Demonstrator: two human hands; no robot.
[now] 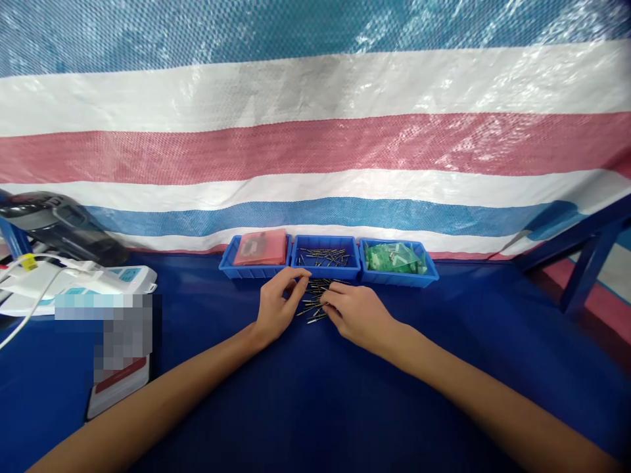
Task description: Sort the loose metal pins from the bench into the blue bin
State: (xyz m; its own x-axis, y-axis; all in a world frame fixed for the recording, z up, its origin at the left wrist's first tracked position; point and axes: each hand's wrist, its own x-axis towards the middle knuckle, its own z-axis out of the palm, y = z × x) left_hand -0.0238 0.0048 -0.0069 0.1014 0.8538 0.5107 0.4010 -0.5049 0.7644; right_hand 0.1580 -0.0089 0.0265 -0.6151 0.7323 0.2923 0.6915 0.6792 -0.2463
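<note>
A small heap of thin metal pins (315,295) lies on the blue tablecloth (305,394) just in front of three blue trays. My left hand (279,305) rests at the left side of the heap, its fingers curled in a pinch over the pins. My right hand (355,312) sits at the right side, knuckles up, fingers bent down onto the pins. What each hand holds, if anything, is hidden under the fingers. The middle tray (325,268) holds more of the same pins.
The left tray (231,266) holds pinkish-red bags and the right tray (428,272) green bags. A white device with cables (73,282) and a dark machine (54,226) stand at the left. A striped tarpaulin (315,144) hangs behind. A blue frame (586,263) stands at the right.
</note>
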